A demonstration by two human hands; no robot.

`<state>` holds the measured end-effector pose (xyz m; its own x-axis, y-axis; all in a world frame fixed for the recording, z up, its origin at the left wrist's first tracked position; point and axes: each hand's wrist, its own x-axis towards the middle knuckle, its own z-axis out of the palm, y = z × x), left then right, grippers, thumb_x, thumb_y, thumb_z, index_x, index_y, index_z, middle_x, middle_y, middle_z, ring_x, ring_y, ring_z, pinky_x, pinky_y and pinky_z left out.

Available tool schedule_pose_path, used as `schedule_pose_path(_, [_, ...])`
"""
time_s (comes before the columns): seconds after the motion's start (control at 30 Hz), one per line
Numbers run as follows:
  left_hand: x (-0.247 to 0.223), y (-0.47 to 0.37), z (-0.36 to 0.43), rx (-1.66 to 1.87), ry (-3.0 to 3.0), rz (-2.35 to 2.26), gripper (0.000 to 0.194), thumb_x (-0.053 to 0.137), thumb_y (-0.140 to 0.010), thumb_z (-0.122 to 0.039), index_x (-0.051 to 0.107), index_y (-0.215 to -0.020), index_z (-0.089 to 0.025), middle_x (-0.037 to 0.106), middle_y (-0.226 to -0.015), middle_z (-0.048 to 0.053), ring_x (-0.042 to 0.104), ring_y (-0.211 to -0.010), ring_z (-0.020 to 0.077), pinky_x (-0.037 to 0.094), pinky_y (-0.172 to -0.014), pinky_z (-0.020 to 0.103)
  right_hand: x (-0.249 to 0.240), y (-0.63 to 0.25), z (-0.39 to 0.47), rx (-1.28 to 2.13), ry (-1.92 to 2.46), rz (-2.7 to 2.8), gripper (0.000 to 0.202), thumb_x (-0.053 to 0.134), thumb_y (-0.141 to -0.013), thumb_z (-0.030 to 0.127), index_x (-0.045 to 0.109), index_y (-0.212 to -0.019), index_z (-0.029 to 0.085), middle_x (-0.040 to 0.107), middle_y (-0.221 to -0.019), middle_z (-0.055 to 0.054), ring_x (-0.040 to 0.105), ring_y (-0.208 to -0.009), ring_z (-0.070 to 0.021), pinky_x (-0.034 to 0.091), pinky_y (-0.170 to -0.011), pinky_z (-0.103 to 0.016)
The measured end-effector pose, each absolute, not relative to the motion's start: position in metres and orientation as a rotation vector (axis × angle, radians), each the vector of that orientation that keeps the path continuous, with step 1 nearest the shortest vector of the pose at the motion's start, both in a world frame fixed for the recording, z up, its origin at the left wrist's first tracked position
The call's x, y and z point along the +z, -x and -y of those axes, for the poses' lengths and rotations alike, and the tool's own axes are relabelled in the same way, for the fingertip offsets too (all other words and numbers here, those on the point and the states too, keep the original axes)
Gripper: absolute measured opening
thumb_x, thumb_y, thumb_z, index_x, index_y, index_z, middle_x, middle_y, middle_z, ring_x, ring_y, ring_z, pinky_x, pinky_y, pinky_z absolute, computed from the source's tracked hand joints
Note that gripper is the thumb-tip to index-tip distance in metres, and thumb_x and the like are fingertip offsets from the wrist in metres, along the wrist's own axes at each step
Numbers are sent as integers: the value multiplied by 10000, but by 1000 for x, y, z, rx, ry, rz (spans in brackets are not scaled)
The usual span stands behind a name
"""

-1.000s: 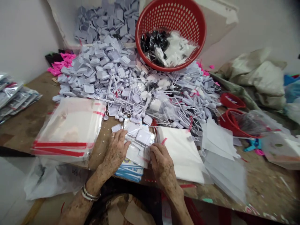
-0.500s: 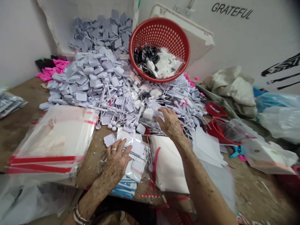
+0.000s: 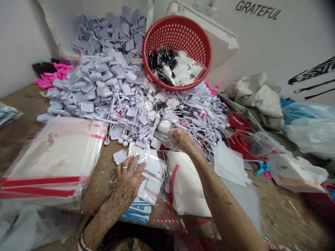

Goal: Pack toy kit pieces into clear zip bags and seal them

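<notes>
My left hand (image 3: 127, 181) lies open, fingers spread, on the edge of a clear plastic packet (image 3: 150, 190) with flat white pieces inside. Beside its fingertips is a small ribbed white tray (image 3: 120, 157). Blue-and-white printed sheets (image 3: 137, 211) stick out from under the packet. Farther out, my right hand (image 3: 183, 140) is closed at the front of the heap, its fingers curled on a small clear plastic packet (image 3: 162, 137); the fingertips are partly hidden. Small white plastic spoons (image 3: 125, 140) lie close by in the heap.
A large heap of pale plastic trays (image 3: 96, 80) fills the back. A red perforated basket (image 3: 178, 33) with small black and white packets leans on it. Clear bags with red strips (image 3: 68, 146) lie left; white sheets (image 3: 230, 160) and small red baskets (image 3: 242, 148) are right.
My right hand has dropped slightly and its fingers have gone from spread to curled on the small clear packet. My left hand stays on its packet. The view has shifted slightly.
</notes>
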<state>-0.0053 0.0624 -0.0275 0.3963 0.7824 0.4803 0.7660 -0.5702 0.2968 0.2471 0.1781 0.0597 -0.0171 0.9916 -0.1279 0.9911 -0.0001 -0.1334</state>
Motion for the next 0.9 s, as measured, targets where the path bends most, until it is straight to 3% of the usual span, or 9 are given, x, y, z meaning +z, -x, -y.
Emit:
schedule_pose_path(0.2, [-28, 5, -63, 937, -2612, -1454, 312, 618, -890, -216, 647, -1201, -225, 613, -1350, 111, 498, -1240, 300, 356, -978, 463, 60, -229, -182, 190, 2471, 2183, 315, 483, -859, 109, 751, -1024, 110, 736, -1028, -186, 697, -1018, -267, 498, -813, -282])
schedule_pose_path(0.37, [-31, 5, -62, 907, -2604, -1460, 324, 610, -897, -229, 646, -1220, -241, 600, -1375, 100, 488, -1251, 295, 346, -997, 456, 68, -236, -183, 246, 2534, 2192, 360, 443, -905, 138, 722, -1133, 145, 741, -1078, -152, 693, -1050, -229, 488, -830, -245])
schedule_pose_path(0.5, [-30, 6, -62, 907, -2616, -1447, 325, 582, -909, -216, 646, -1227, -226, 601, -1369, 113, 483, -1255, 302, 352, -997, 463, 64, -236, -188, 222, 2599, 2151, 365, 459, -922, 195, 680, -1200, 112, 721, -1132, -190, 685, -1087, -263, 503, -843, -277])
schedule_pose_path(0.73, [-28, 6, -62, 888, -2607, -1471, 326, 579, -910, -209, 646, -1228, -239, 596, -1379, 105, 487, -1262, 292, 358, -1008, 456, 62, -227, -195, 181, 2534, 2213, 342, 526, -844, 122, 714, -1128, 92, 718, -1114, -227, 692, -1062, -309, 510, -864, -351])
schedule_pose_path(0.9, [-28, 6, -63, 867, -2612, -1465, 324, 585, -904, -210, 651, -1219, -241, 603, -1370, 111, 503, -1250, 299, 371, -992, 462, 73, -238, -187, 264, 2330, 2247, 254, 569, -835, 195, 768, -993, 189, 764, -954, -92, 701, -917, -225, 479, -759, -256])
